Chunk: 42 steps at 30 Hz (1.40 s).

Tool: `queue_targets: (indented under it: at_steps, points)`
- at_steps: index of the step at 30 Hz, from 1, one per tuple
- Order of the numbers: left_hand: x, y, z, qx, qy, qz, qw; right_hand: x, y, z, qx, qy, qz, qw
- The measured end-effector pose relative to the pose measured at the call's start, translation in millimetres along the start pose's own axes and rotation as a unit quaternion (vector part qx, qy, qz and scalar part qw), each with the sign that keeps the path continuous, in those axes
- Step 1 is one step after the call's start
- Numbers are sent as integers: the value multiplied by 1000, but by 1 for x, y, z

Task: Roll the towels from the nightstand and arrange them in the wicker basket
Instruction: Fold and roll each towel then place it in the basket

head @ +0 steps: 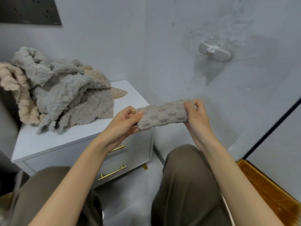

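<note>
A rolled grey-beige towel (162, 115) with a checked texture hangs level in the air to the right of the nightstand (48, 144). My left hand (125, 122) pinches its left end and my right hand (194, 114) grips its right end. On the nightstand's top lies a loose heap of unrolled towels (65, 95), grey and beige ones mixed, some hanging over the left edge. The wicker basket is not in view.
The pale nightstand has two drawers with gold handles (112, 172) and stands in a corner of grey walls. A white wall fitting (213, 51) sits on the right wall. My knees in olive trousers (187, 185) are below. A brown wooden edge (268, 190) lies at lower right.
</note>
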<state>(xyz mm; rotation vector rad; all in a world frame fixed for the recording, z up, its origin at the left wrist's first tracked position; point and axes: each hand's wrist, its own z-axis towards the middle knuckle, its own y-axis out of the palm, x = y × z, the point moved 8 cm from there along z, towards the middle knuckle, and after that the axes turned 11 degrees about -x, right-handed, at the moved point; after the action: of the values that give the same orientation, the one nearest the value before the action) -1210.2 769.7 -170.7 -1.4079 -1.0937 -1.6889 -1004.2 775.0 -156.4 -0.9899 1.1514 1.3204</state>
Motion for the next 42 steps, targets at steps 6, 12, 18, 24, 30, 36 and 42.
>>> queue_targets:
  at_steps: [6,12,18,24,30,36,42]
  points:
    - [-8,66,-5,-43,-1,-30,999,-25,-55,-49,43,-9,27,999]
    - [-27,143,-3,-91,-29,23,995,-19,-133,-91,136,9,64,989]
    - [-67,211,7,-101,-78,73,989,16,-197,-130,189,23,215,958]
    - [-143,263,22,-92,-139,106,980,73,-239,-172,207,76,367,904]
    - [-211,302,27,-117,-180,137,967,135,-263,-211,237,201,355,882]
    - [-275,316,33,-158,-241,169,943,192,-297,-217,265,229,350,869]
    - [-322,306,45,-237,-204,341,887,259,-359,-216,348,285,293,844]
